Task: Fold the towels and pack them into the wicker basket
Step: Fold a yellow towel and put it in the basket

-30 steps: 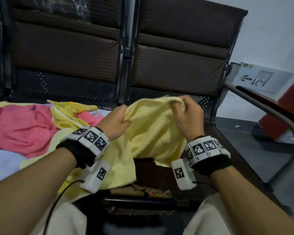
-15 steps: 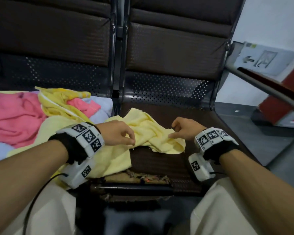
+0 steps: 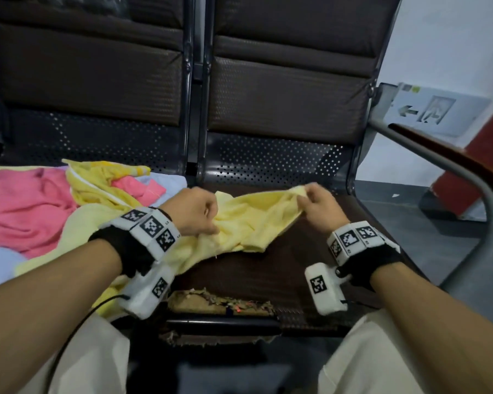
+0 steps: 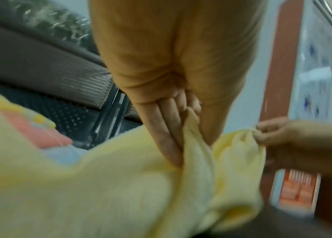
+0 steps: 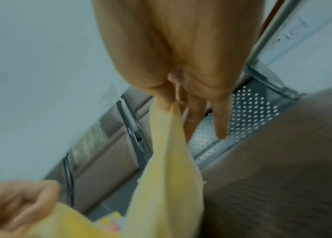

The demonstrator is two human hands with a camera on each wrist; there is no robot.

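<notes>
Both hands are now lifting the pale yellow towel (image 3: 248, 223) off the brown seat (image 3: 268, 274) again, where half a second ago it was lying crumpled with the hands only touching it. The left hand (image 3: 195, 211) is gripping a bunched fold of the towel between curled fingers and thumb, and the right hand (image 3: 319, 207) is pinching an edge or corner between thumb and forefinger, its other fingers hanging loose beside the cloth. The two hands are drawing apart, so the fabric between them is pulling into a sagging band just above the seat, its lower part still resting there. This looks like the opening-out step: finding the edges so the towel can be spread flat before its first fold. Folding has not begun on this towel. A pile of pink, yellow and pale blue towels (image 3: 40, 211) is waiting on the neighbouring seat to the left. The wicker basket is not in view.
</notes>
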